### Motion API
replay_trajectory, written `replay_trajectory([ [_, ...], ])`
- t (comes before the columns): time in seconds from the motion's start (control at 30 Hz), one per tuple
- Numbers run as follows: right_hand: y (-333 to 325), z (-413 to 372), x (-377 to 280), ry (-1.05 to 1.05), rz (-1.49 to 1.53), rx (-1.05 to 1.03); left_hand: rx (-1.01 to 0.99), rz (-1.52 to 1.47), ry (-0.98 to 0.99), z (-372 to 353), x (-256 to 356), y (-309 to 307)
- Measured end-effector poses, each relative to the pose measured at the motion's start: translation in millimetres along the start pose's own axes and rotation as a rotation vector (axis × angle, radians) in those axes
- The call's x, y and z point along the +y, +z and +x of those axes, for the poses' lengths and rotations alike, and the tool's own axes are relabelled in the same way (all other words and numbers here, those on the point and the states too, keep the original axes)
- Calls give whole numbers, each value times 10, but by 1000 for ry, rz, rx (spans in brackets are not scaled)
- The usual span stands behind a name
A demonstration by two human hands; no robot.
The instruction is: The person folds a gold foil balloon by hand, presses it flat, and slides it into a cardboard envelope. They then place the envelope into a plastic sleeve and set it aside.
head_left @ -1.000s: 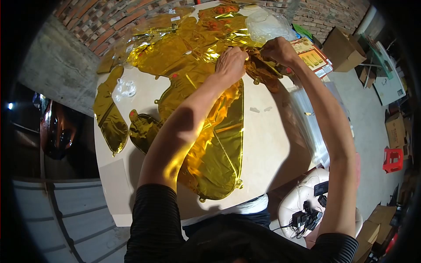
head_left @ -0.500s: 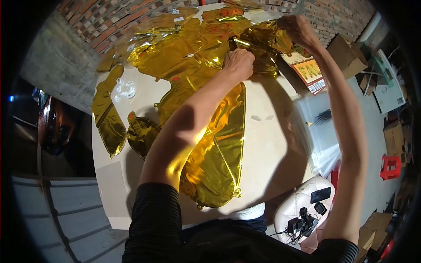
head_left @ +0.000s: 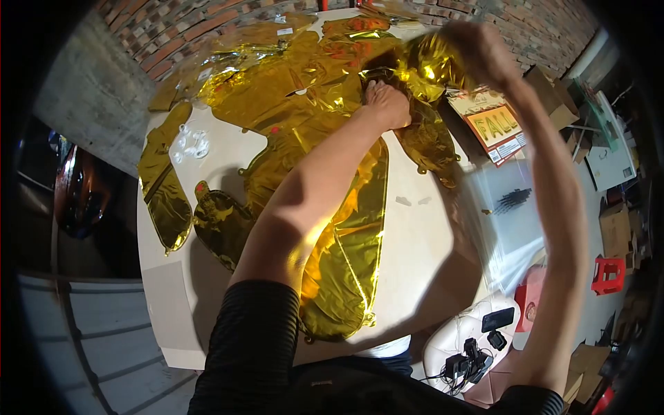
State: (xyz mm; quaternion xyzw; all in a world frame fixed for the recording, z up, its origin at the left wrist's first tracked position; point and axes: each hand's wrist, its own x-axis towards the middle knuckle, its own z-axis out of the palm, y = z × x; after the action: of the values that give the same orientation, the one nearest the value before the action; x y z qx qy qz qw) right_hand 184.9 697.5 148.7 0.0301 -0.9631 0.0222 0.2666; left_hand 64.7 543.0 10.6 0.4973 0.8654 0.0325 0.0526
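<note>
Flat gold foil balloons cover much of the table. My left hand [head_left: 389,106] is closed with curled fingers on a crumpled gold foil balloon [head_left: 427,131] near the back right. Up at the far right, my right hand [head_left: 486,57] is closed on the raised, bunched part of this foil; motion smears its fingers. Under my left forearm lies a long gold foil balloon [head_left: 346,277] with a rounded near end. Smaller flat gold foil pieces [head_left: 223,220] lie to the left. Which foil layer my left fingertips grip is partly hidden.
A printed packet marked "FALL" [head_left: 494,128] and clear plastic bags [head_left: 501,214] lie along the table's right side. White rings [head_left: 191,143] sit at the left. A pale padded stool [head_left: 443,339] carries a phone and cables. Brick walls stand behind; a red stool [head_left: 609,275] is at right.
The crumpled foil has been lifted and spread, and its rounded end now hangs lower beside the packet. My right hand moved slightly right; my left hand shifted a little right and down.
</note>
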Motion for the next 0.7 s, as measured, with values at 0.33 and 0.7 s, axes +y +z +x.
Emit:
replay_trajectory([
  [0.33, -2034, 756, -193, 415, 401, 979, -12, -4, 47, -19, -39, -214],
  [0.7, -1090, 83, -1529, -16, 164, 180, 401, -2070, -292, -865, -315, -573],
])
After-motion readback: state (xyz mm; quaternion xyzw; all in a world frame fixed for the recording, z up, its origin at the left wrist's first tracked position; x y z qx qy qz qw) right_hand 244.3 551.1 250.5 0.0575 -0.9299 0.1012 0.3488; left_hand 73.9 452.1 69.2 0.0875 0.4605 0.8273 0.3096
